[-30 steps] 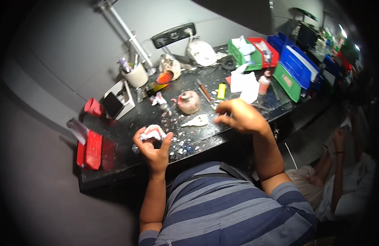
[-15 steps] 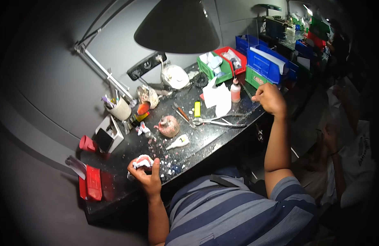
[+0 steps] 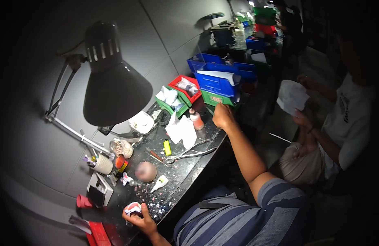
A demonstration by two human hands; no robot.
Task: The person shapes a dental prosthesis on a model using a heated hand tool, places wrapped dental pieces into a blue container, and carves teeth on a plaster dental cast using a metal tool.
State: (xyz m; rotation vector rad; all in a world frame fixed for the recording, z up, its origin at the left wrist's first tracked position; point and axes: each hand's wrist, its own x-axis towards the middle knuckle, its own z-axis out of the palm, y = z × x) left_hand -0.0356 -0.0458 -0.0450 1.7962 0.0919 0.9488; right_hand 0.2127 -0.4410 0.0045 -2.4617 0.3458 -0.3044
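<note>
My left hand (image 3: 145,224) holds a pink-and-white denture piece (image 3: 133,208) at the near left end of the dark bench, thumb raised beside it. Far to the right, my right hand (image 3: 223,117) reaches to the bench's edge by a green bin (image 3: 216,99). Its fingers are curled together, and whatever they hold is hidden. A thin grey strip (image 3: 210,110) shows beside it. To its left stands a dropper bottle (image 3: 196,119) of pink liquid. Between my hands are a round pinkish lump (image 3: 146,171), a small white squeeze bottle (image 3: 159,183) and long-handled pliers (image 3: 188,155).
A black lamp (image 3: 115,92) overhangs the bench's back. White paper (image 3: 181,130), a yellow lighter (image 3: 167,148), a brown-handled tool (image 3: 155,155) and a pen cup (image 3: 102,164) stand or lie about. Blue bins (image 3: 216,84) rise at the far end. Another person (image 3: 341,123) sits at right holding white paper.
The view has swung right, so the bench appears lower and further left. My right hand has come closer to the green bin's front. My left hand still holds the denture piece.
</note>
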